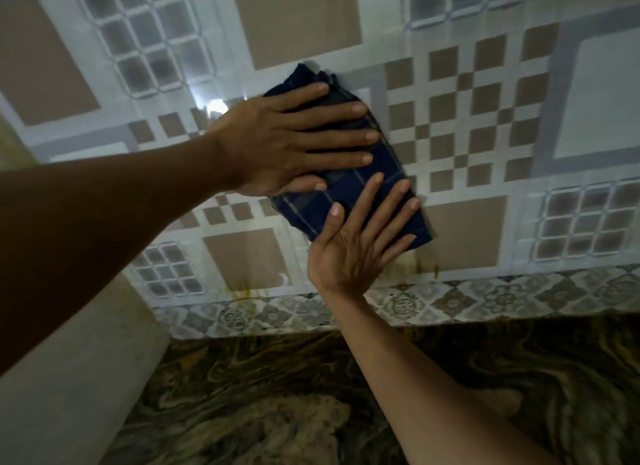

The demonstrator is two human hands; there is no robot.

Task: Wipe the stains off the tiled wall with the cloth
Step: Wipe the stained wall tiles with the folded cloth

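A folded dark blue checked cloth (pixel 349 187) lies flat against the tiled wall (pixel 485 125), which has beige squares and white bands. My left hand (pixel 291 142) presses on the cloth's upper half, fingers spread and pointing right. My right hand (pixel 360 242) presses on its lower half, fingers spread and pointing up. Yellow-brown drip stains (pixel 420 265) run down the wall just below the cloth, to the right of my right hand. More of these stains (pixel 247 289) sit lower left, near the patterned border.
A floral border strip (pixel 485 294) runs along the wall's foot. Below it lies a dark marbled countertop (pixel 277 395). A plain cream side wall (pixel 69 360) closes the left corner. A bright reflection (pixel 216 106) glares on the tiles by my left wrist.
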